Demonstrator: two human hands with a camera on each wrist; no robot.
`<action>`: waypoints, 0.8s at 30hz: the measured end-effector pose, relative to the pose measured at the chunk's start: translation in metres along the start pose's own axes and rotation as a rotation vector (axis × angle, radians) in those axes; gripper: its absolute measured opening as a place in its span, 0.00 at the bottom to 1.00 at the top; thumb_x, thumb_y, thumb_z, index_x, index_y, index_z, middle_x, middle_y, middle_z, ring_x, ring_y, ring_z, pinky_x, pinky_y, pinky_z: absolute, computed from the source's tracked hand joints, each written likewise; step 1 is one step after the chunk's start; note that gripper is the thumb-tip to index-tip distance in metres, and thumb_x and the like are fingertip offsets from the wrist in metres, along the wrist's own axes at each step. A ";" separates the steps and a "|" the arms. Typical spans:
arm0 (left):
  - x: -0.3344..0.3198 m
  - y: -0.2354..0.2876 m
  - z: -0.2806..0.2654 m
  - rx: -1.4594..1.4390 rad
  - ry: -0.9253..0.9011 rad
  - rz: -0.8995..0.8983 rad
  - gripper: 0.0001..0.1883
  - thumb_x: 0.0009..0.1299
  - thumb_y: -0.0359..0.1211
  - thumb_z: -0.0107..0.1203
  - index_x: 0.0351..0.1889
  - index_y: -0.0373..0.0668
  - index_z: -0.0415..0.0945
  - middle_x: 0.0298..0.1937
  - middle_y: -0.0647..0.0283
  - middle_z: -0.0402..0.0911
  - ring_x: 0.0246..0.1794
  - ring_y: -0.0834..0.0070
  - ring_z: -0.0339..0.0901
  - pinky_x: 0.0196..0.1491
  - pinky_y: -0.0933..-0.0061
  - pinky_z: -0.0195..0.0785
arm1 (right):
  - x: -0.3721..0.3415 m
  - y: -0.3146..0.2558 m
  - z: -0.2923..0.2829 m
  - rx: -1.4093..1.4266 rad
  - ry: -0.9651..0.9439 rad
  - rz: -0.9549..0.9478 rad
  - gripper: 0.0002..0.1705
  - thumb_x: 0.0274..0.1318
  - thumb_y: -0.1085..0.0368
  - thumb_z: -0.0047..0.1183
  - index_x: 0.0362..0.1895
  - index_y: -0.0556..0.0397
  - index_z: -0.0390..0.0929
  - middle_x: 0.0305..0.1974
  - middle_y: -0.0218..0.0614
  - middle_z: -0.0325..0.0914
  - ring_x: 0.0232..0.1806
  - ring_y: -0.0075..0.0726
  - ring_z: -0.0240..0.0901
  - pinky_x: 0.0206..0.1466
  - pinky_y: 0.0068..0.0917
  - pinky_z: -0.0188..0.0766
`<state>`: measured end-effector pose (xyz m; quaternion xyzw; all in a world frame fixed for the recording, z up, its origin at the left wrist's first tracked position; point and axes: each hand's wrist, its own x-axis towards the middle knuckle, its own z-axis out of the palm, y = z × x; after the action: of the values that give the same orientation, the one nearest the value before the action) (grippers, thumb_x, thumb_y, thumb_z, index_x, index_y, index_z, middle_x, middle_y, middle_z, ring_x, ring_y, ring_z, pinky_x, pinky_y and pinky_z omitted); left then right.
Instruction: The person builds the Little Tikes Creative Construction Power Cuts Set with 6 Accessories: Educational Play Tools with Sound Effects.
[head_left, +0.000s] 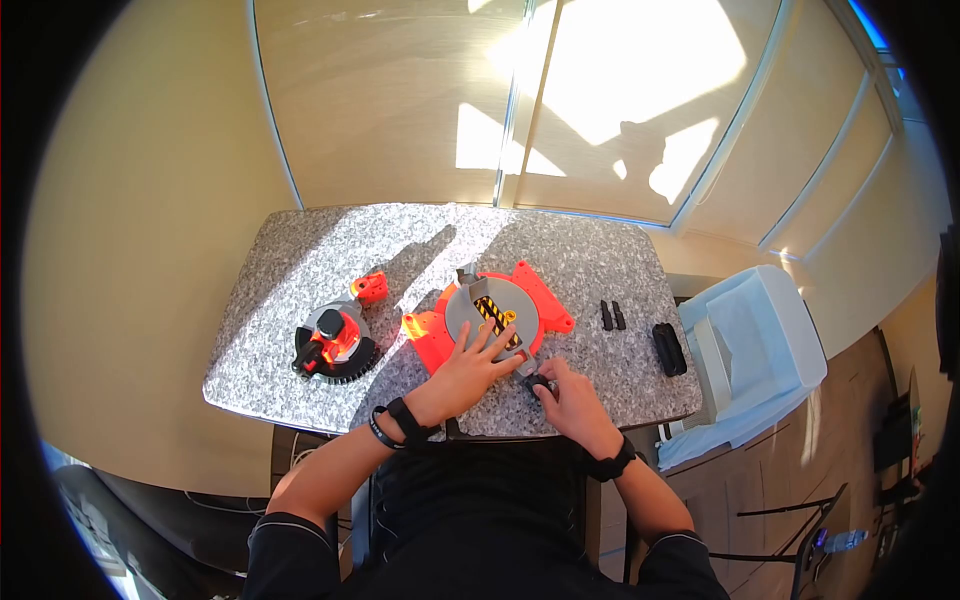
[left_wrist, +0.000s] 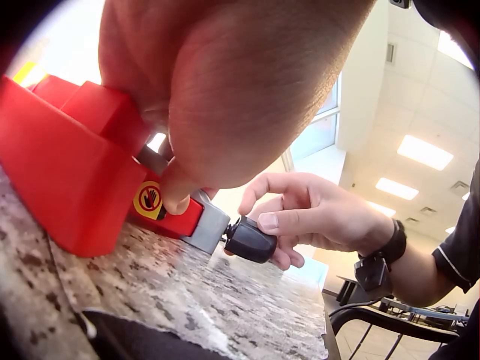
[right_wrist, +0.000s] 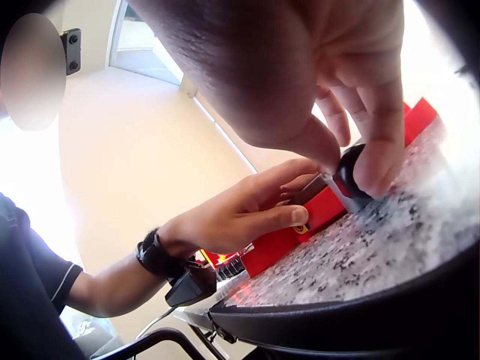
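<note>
The base (head_left: 520, 300) lies flat on the speckled table (head_left: 590, 245), a little right of the middle and towards the near edge. The left hand (head_left: 468, 378) lies across its near side, fingers spread and mostly straight, gripping nothing; its thumb rests on the short red arm (left_wrist: 180, 225). This looks like a way to steady the base. The right hand (head_left: 573, 398) is closed down to a pinch, thumb and fingers on a black knob (left_wrist: 251, 241) at the arm's grey tip (left_wrist: 208, 225). The arm points to the near right, which probably suits that hand's reach. Whether the knob is fully seated cannot be told.

The base is a round grey disc with orange-red wings at its near left and far right, and a grey bracket (head_left: 467, 276) at its far left edge. A black-and-yellow striped strip crosses the disc, partly under the fingers, and a yellow no-hand sticker (left_wrist: 149, 198) marks the arm.

The smaller unit (head_left: 330, 322) stands apart to the left; two black clips (head_left: 606, 316) and a black case (head_left: 669, 350) lie to the right, seemingly set aside to leave working room.
</note>
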<state>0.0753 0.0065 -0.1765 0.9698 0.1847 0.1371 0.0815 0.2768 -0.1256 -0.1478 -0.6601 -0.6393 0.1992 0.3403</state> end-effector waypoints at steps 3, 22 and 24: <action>0.000 0.000 -0.001 0.000 -0.004 -0.001 0.32 0.71 0.22 0.51 0.74 0.56 0.69 0.85 0.50 0.53 0.85 0.40 0.47 0.79 0.27 0.39 | 0.000 -0.004 -0.001 0.024 -0.054 0.103 0.22 0.57 0.69 0.68 0.52 0.56 0.71 0.46 0.55 0.81 0.47 0.65 0.81 0.48 0.50 0.78; 0.000 0.003 -0.005 -0.026 -0.021 -0.029 0.29 0.73 0.23 0.52 0.72 0.54 0.73 0.86 0.53 0.51 0.85 0.42 0.45 0.81 0.29 0.36 | 0.000 0.003 0.005 -0.048 0.034 -0.050 0.23 0.57 0.66 0.70 0.53 0.56 0.74 0.46 0.49 0.81 0.30 0.45 0.81 0.37 0.39 0.78; 0.000 0.002 -0.002 -0.027 -0.017 -0.028 0.29 0.73 0.23 0.52 0.72 0.54 0.73 0.86 0.53 0.51 0.85 0.42 0.45 0.81 0.29 0.37 | 0.001 0.003 0.006 -0.095 0.044 -0.081 0.24 0.56 0.66 0.70 0.53 0.56 0.74 0.47 0.49 0.80 0.31 0.46 0.81 0.38 0.39 0.78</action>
<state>0.0754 0.0050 -0.1737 0.9670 0.1954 0.1304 0.0982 0.2753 -0.1234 -0.1539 -0.6532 -0.6667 0.1401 0.3304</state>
